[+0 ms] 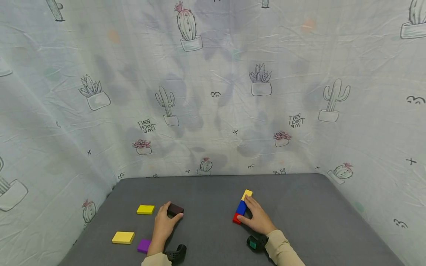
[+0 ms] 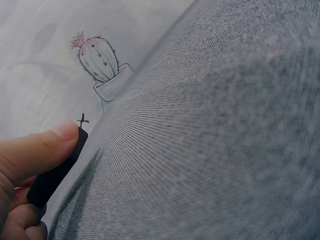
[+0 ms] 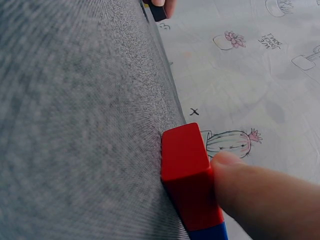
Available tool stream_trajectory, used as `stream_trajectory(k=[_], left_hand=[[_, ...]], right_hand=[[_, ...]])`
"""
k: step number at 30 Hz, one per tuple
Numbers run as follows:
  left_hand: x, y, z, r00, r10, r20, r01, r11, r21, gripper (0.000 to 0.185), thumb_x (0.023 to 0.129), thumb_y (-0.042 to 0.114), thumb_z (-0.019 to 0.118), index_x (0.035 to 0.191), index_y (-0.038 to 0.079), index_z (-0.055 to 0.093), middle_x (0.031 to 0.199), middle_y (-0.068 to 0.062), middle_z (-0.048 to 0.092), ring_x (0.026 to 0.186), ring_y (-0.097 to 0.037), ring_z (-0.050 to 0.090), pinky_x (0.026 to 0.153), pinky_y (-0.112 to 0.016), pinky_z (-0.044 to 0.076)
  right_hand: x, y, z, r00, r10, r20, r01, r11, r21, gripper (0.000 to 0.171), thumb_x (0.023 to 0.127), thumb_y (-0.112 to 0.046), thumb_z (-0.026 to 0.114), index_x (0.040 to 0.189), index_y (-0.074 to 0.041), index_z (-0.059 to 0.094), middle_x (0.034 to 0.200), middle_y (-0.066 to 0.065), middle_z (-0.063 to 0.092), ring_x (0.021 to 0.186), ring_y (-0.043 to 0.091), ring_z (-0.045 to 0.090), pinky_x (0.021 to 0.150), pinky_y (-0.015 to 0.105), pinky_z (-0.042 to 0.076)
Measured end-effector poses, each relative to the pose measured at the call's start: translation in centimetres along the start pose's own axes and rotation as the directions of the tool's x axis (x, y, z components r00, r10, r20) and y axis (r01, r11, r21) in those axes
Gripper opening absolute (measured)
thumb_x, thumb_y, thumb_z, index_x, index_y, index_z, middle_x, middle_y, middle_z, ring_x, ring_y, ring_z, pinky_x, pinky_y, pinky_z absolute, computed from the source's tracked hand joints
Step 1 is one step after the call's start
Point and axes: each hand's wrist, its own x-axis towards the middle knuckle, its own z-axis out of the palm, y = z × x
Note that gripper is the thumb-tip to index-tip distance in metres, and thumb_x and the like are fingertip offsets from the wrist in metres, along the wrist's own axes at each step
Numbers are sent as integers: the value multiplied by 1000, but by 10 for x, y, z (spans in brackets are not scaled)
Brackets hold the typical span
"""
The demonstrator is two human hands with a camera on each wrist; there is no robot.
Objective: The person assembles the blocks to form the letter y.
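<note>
My left hand (image 1: 162, 226) pinches a dark, near-black rectangular block (image 1: 175, 209) between thumb and fingers. The left wrist view has the thumb on one end of this block (image 2: 57, 172). Farther right, a red block (image 1: 236, 219), a blue block (image 1: 241, 207) and a yellow block (image 1: 247, 193) lie end to end in a slanting row. Over that row reaches my right hand (image 1: 260, 218), its thumb resting on the red block and its fingertips at the yellow one. In the right wrist view the thumb touches the upper side of the red block (image 3: 185, 152).
Left of the left hand lie a bright yellow block (image 1: 145, 210), a paler yellow block (image 1: 123, 237) and a purple block (image 1: 144, 245), partly hidden by the wrist. A grey cloth covers the table (image 1: 206, 236). Behind it hangs a cactus-print curtain (image 1: 213, 111).
</note>
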Motion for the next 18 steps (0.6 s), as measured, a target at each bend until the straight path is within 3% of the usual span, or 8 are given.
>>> stream_trajectory(k=[18], left_hand=[[-1,9,0,998,29,-53,-32,998,-61,79,79,31,76,142,-1,40,143,-28,38,127,-47,41,98,-60,41]], right_hand=[[0,3,3,1000,-7,-15,7,1000,-4,81,86,-50,63,142,3,39,152,19,31,141,38,26,110,58,28]])
